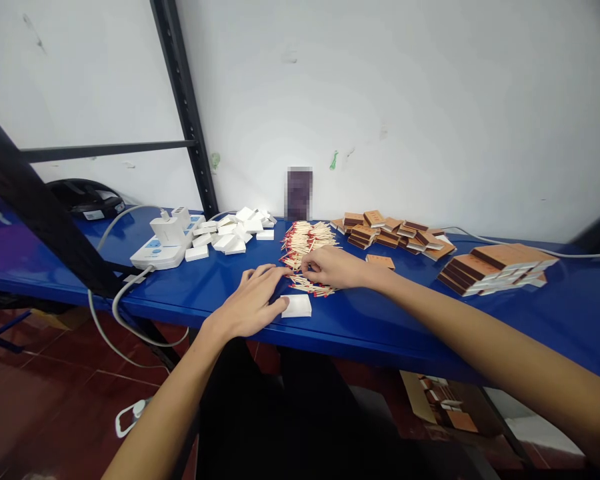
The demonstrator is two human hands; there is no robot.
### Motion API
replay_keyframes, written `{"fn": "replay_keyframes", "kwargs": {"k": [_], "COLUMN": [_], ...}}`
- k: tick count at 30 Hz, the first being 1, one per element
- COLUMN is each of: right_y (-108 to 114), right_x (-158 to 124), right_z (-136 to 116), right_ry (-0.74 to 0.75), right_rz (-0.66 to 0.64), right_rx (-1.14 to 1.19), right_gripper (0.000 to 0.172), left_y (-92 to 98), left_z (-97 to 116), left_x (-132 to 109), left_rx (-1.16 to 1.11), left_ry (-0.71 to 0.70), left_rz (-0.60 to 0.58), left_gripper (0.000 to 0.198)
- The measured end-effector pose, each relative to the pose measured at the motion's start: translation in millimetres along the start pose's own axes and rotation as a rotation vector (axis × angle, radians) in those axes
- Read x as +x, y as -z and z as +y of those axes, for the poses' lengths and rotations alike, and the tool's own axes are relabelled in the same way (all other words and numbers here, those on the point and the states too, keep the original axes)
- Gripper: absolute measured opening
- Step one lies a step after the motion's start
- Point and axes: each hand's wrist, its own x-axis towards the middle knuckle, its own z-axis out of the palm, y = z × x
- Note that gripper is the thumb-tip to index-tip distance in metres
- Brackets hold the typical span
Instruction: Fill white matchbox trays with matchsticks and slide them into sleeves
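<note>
Left hand (254, 301) spread, thumb at the tray (298, 306), fingertips by the matches (300, 241). Right hand (339, 267) curled at the matches, can't tell if pinching any. Tray's on the shelf (360, 323), just nearside of matches.

Beyond the left hand (253, 300), blue shelf (260, 253) lies open between white boxes (226, 241) and matches (300, 243).

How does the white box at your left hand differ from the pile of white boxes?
The white box lies alone and flat; the pile of white boxes is jumbled, some tilted. The white box has the left hand at its edge; no hand touches the pile of white boxes. Both are on the blue surface.
</note>
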Motion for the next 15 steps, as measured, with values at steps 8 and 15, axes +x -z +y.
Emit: {"fn": "replay_keyframes", "kwargs": {"k": [8, 15], "right_y": [3.3, 6.6], "right_x": [2.8, 1.1], "right_z": [-6.6, -9.0], "right_ry": [0.002, 0.054], "right_rz": [-0.024, -0.011], "right_rx": [0.086, 0.140], "right_gripper": [0.027, 0.024], "left_y": [0.0, 0.8], "left_z": [0.4, 1.7], "left_x": [-0.1, -0.1], "left_rx": [0.018, 0.024], "left_ry": [-0.030, -0.034], "left_rz": [0.026, 0.026], "left_gripper": [0.031, 0.033]}}
